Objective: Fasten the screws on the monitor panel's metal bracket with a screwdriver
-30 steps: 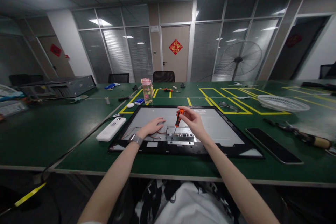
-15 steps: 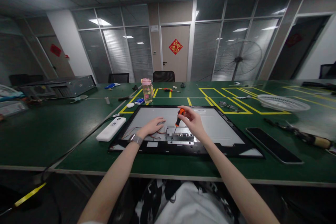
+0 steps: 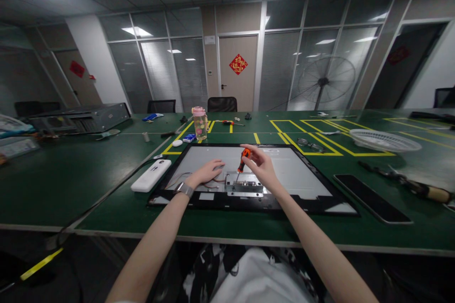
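Observation:
My right hand (image 3: 261, 165) is closed on the orange and black handle of a screwdriver (image 3: 244, 159). Its shaft points down at a metal bracket (image 3: 243, 183), and whether the tip touches is too small to tell. The bracket sits near the front edge of a large flat panel (image 3: 291, 170) with a black frame and grey back. Wearing a watch, my left hand (image 3: 206, 173) lies on the panel left of the bracket, fingers stretched out and holding nothing. Thin wires (image 3: 211, 183) run beside and partly under it.
Left of the panel lies a white power bank (image 3: 151, 176) beside a black cable. A black phone (image 3: 371, 198) lies to the right. Behind stand a pink-lidded bottle (image 3: 200, 124), a second screwdriver (image 3: 232, 123), glasses (image 3: 310, 145) and a white basket (image 3: 384, 140).
The screwdriver's handle has turned slightly within my right hand's fingers. My left hand has stayed almost still.

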The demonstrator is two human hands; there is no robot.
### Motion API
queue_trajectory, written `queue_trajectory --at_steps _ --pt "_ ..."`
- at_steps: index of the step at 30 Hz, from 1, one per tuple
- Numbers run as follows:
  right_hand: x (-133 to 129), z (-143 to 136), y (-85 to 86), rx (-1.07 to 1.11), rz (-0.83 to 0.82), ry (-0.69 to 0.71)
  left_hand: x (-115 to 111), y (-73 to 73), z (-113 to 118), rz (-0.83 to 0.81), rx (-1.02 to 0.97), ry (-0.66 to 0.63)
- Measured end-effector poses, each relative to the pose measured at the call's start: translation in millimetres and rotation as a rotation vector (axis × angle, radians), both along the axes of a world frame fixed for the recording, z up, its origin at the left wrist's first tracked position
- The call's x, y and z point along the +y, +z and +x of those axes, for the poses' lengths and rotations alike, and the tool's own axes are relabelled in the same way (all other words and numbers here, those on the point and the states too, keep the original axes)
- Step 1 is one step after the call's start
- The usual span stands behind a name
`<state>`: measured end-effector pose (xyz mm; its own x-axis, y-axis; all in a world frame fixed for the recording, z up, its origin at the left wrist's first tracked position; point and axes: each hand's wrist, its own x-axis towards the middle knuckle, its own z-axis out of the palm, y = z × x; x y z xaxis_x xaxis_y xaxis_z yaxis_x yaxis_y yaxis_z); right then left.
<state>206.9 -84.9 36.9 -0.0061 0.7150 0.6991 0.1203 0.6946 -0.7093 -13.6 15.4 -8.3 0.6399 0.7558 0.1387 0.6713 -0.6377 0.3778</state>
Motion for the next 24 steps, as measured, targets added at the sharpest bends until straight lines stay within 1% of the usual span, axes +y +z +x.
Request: queue_trajectory --at_steps 2,3,8,10,14,21,24 --pt "-0.3 0.0 0.4 -0.011 0.014 -0.023 -0.6 0.8 0.3 -0.003 0.001 0.004" --pt "-0.6 0.2 0.6 -0.016 0.010 -0.010 -0.4 0.7 0.3 -0.004 0.000 0.004" --pt "-1.0 1.9 -1.1 0.012 -0.061 0.179 1.3 -1.2 0.2 -0.002 0.000 0.005" --pt "-0.6 2.3 -2.4 0.033 -0.072 0.208 0.5 -0.9 0.5 -0.001 0.002 0.009" --pt "-0.5 2.2 -3.3 0.028 -0.058 0.173 -2.8 1.5 1.6 -0.010 0.003 0.021" --pt "1.6 0.4 -3.4 -0.064 0.014 -0.024 -3.7 2.7 3.0 -0.010 0.009 0.029" --pt "1.2 0.9 -3.0 -0.066 0.018 0.005 -3.8 3.1 3.0 -0.015 0.005 0.029"
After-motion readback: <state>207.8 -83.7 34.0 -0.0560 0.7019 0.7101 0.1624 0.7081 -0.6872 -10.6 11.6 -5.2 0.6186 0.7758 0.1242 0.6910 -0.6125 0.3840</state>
